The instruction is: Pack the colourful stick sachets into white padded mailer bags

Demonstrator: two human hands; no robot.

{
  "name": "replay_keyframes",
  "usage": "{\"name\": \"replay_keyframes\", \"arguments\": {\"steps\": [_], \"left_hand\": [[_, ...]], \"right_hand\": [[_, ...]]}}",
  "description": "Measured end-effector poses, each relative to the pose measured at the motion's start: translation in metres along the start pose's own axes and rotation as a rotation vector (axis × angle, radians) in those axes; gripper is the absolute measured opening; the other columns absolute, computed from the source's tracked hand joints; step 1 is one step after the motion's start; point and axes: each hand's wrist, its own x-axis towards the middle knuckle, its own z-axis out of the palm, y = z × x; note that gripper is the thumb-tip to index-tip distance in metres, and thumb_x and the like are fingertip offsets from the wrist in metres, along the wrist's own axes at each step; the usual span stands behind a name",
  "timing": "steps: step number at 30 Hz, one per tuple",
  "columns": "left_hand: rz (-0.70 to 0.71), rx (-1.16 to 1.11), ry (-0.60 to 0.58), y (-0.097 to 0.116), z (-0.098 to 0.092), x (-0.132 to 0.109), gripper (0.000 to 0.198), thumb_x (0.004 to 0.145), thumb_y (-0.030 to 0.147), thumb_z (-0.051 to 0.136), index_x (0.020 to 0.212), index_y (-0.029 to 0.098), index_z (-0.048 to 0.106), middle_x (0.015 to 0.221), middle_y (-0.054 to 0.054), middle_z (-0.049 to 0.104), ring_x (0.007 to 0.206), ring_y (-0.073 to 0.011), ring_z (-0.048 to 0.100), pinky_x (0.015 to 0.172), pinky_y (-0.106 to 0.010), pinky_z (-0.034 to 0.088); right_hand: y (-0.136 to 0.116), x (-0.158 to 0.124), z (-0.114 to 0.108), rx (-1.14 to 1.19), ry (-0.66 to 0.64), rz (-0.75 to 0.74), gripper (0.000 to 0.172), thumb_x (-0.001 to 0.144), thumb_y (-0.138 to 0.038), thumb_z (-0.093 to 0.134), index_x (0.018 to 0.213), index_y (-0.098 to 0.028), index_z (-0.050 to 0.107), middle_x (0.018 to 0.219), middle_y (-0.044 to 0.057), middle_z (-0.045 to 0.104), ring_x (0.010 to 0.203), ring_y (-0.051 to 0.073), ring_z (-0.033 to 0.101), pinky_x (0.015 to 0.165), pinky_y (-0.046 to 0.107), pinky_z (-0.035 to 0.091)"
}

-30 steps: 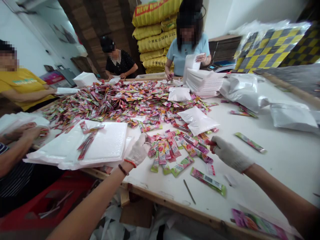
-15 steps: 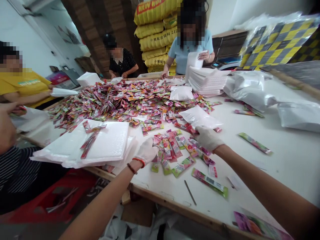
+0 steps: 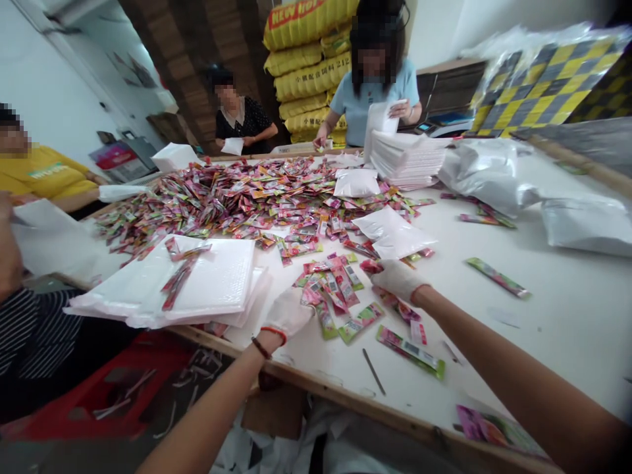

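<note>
Sachets [image 3: 342, 282] are touched by the half-curled left hand [image 3: 289, 313] and half-curled right hand [image 3: 397, 280], though whether either grips cannot be told.

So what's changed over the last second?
The right hand has moved left to the sachets beside the near white pouch; the left hand has shifted right and closer in, over other sachets. Whether either grips anything is unclear. The pouch, bubble mailers and thin rod stayed put.

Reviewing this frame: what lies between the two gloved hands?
In the head view, a loose, overlapping cluster of printed stick sachets lies on the white tabletop between the left hand and the right hand.
</note>
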Motion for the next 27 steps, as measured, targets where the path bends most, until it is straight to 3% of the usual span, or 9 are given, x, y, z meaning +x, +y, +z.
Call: {"name": "replay_keyframes", "arguments": {"steps": [3, 6, 10, 13, 16, 19, 22, 24, 27], "left_hand": [[0.122, -0.082, 0.023, -0.005, -0.019, -0.011, 0.036, 0.074, 0.023, 0.055, 0.109, 0.017, 0.055, 0.095, -0.008, 0.067, 0.086, -0.0195, 0.062, 0.075, -0.027, 0.045], [0.308, -0.155, -0.039, -0.004, -0.021, -0.012, 0.051, 0.073, 0.019, 0.056, 0.123, 0.018, 0.046, 0.096, -0.006, 0.066, 0.08, -0.0163, 0.061, 0.075, -0.026, 0.046], [0.547, -0.068, -0.101, 0.009, -0.001, 0.012, 0.038, 0.071, 0.021, 0.059, 0.109, 0.018, 0.058, 0.096, -0.006, 0.066, 0.083, -0.0187, 0.06, 0.077, -0.029, 0.047], [0.681, 0.152, -0.125, 0.024, 0.01, 0.035, 0.031, 0.067, 0.017, 0.061, 0.097, 0.019, 0.064, 0.099, -0.007, 0.065, 0.093, -0.0228, 0.059, 0.082, -0.032, 0.047], [0.769, 0.264, -0.089, 0.032, 0.004, 0.044, 0.025, 0.069, 0.013, 0.057, 0.092, 0.017, 0.065, 0.1, -0.009, 0.064, 0.095, -0.0233, 0.058, 0.082, -0.033, 0.047], [0.821, 0.183, -0.049, 0.026, -0.014, 0.037, 0.029, 0.071, 0.009, 0.052, 0.097, 0.017, 0.062, 0.103, -0.007, 0.063, 0.097, -0.02, 0.057, 0.086, -0.03, 0.045], [0.793, 0.135, -0.121, 0.014, -0.027, 0.025, 0.033, 0.072, 0.011, 0.054, 0.104, 0.017, 0.058, 0.099, -0.005, 0.064, 0.093, -0.0185, 0.058, 0.082, -0.027, 0.045], [0.788, 0.192, -0.187, 0.008, -0.026, 0.02, 0.042, 0.068, 0.015, 0.061, 0.109, 0.017, 0.057, 0.099, -0.006, 0.064, 0.09, -0.0202, 0.059, 0.076, -0.027, 0.046], [0.848, 0.355, -0.274, 0.006, -0.015, 0.019, 0.046, 0.062, 0.017, 0.067, 0.108, 0.019, 0.059, 0.096, -0.006, 0.064, 0.085, -0.0219, 0.058, 0.071, -0.029, 0.045]], "right_hand": [[0.018, -0.013, -0.022, 0.062, 0.013, 0.022, 0.016, 0.079, -0.029, 0.053, 0.089, -0.017, 0.056, 0.066, 0.002, 0.061, 0.05, 0.012, 0.054, 0.044, 0.022, 0.038], [0.032, -0.022, -0.029, 0.041, -0.007, 0.041, 0.02, 0.078, -0.026, 0.054, 0.095, -0.017, 0.052, 0.067, 0.002, 0.058, 0.046, 0.011, 0.051, 0.042, 0.022, 0.036], [0.036, -0.024, -0.009, -0.124, -0.08, 0.006, 0.028, 0.073, -0.035, 0.061, 0.092, -0.015, 0.055, 0.079, 0.008, 0.062, 0.061, 0.018, 0.057, 0.051, 0.026, 0.038], [0.031, -0.021, 0.004, -0.207, -0.107, -0.01, 0.018, 0.07, -0.029, 0.062, 0.081, -0.015, 0.059, 0.081, 0.011, 0.064, 0.071, 0.022, 0.058, 0.056, 0.028, 0.038], [0.03, -0.025, 0.0, -0.177, -0.103, -0.018, 0.012, 0.072, -0.022, 0.056, 0.081, -0.016, 0.061, 0.081, 0.009, 0.065, 0.069, 0.019, 0.058, 0.058, 0.027, 0.038], [0.035, -0.042, -0.012, -0.152, -0.019, -0.117, 0.012, 0.073, -0.017, 0.053, 0.084, -0.017, 0.06, 0.083, 0.008, 0.065, 0.072, 0.018, 0.057, 0.063, 0.026, 0.038], [0.041, -0.068, -0.017, -0.106, 0.026, -0.247, 0.015, 0.077, -0.018, 0.051, 0.09, -0.018, 0.058, 0.084, 0.007, 0.065, 0.071, 0.017, 0.056, 0.065, 0.026, 0.037], [0.042, -0.085, -0.009, -0.114, -0.022, -0.242, 0.019, 0.078, -0.023, 0.051, 0.095, -0.018, 0.056, 0.084, 0.007, 0.065, 0.069, 0.017, 0.056, 0.062, 0.027, 0.036], [0.041, -0.104, 0.014, -0.192, -0.121, -0.108, 0.023, 0.073, -0.026, 0.056, 0.094, -0.018, 0.056, 0.082, 0.009, 0.066, 0.066, 0.019, 0.056, 0.056, 0.027, 0.032]]}}
